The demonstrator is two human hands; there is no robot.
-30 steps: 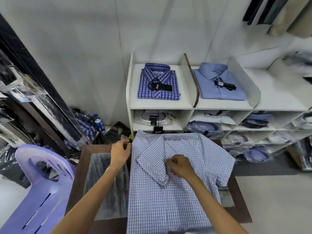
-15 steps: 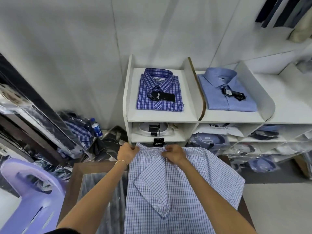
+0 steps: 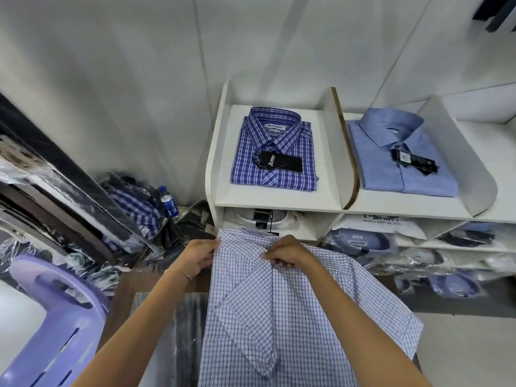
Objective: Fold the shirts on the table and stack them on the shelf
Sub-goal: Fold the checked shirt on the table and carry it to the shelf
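A light blue checked short-sleeved shirt [image 3: 282,317] lies back-up on the brown table [image 3: 131,289], its left sleeve folded inward across the back. My left hand [image 3: 201,254] pinches the shirt's far left shoulder corner. My right hand [image 3: 287,252] grips the fabric at the top middle, near the collar. Behind the table stands a white shelf [image 3: 279,201]. A folded dark blue plaid shirt [image 3: 275,155] with a black tag lies in its top left bay, and a folded plain blue shirt [image 3: 402,160] in the bay to the right.
A purple plastic chair [image 3: 53,325] stands at the left of the table. A clear plastic sheet [image 3: 178,331] lies on the table beside the shirt. Bagged shirts [image 3: 360,243] fill the lower shelves and the floor at left, next to a small water bottle [image 3: 169,202].
My right hand has moved from the middle of the shirt's back up to the collar edge. My left hand has shifted to the shoulder corner. The view has tilted closer to the shelf.
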